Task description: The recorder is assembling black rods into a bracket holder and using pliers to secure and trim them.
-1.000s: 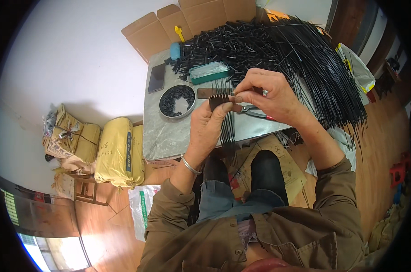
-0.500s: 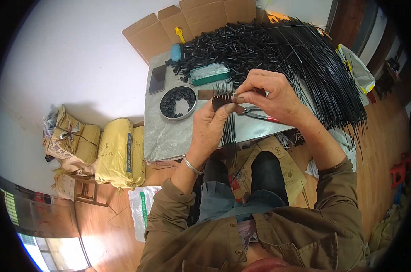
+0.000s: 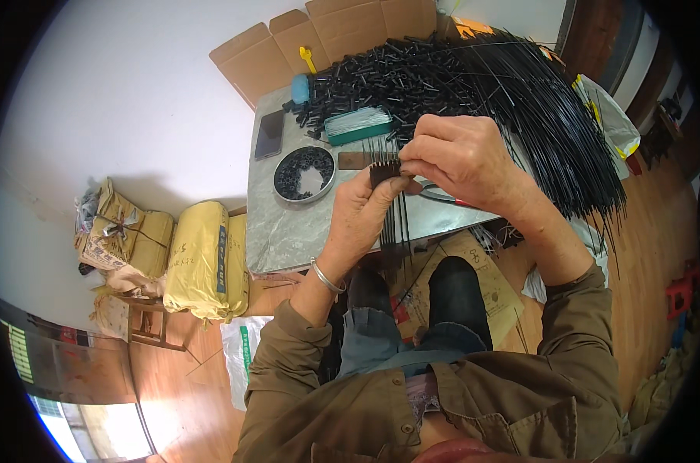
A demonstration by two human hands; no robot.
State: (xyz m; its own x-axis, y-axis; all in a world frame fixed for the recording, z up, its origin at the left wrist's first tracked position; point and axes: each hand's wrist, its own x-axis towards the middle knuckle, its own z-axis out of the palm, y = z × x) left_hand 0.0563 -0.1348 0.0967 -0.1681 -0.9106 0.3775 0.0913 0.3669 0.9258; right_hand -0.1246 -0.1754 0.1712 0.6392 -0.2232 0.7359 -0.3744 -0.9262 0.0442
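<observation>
Over the front of the grey table point(image 3: 277, 239), my left hand point(image 3: 354, 220) is closed around a flat bundle of thin black rods point(image 3: 384, 174), pinched between thumb and fingers. The rods' tips stick up above the grip in a comb-like row, and their long ends hang below. My right hand point(image 3: 473, 166) is closed too, its thumb and fingers pinched at the bundle's right edge; what exactly sits between those fingertips is too small to make out. Behind it, pliers with red handles point(image 3: 461, 203) are mostly covered. A brown block point(image 3: 353, 160) lies just behind the left hand.
A round bowl point(image 3: 334, 176) of small black rings stands left of my hands. Beyond are a green tray point(image 3: 348, 140) of pale thin sticks, a phone point(image 3: 270, 135), piled black tubes point(image 3: 396, 81) and long black rods point(image 3: 554, 131). Yellow sacks point(image 3: 196, 258) stand left of the table.
My right hand has turned and come in closer against the bundle's right edge, covering more of the pliers. The left hand and the bundle have shifted slightly right.
</observation>
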